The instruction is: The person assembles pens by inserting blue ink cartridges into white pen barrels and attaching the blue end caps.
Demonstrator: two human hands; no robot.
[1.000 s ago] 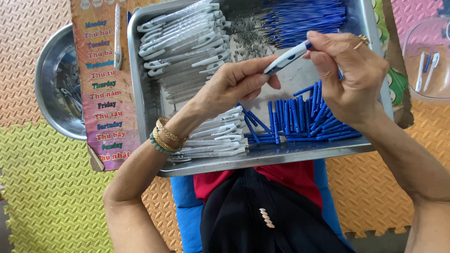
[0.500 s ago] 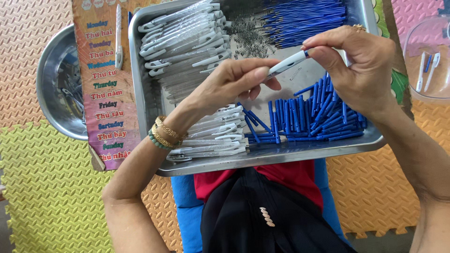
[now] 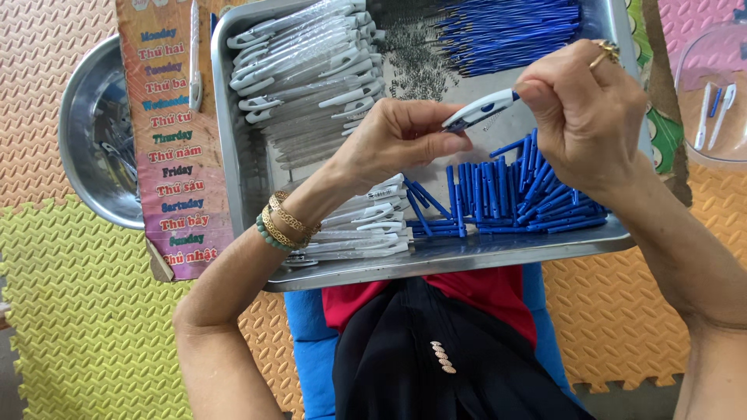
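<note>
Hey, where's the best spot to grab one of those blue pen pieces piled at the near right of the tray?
Probably pinch a blue piece from above at mid-length, across its narrow width: those on top lie flat and fanned, with their long sides exposed, near the right hand.

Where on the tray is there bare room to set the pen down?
Bare metal shows on the tray only mid-tray, under the hands, between the springs and blue parts, and along the near rim. White barrels crowd the left.
</note>
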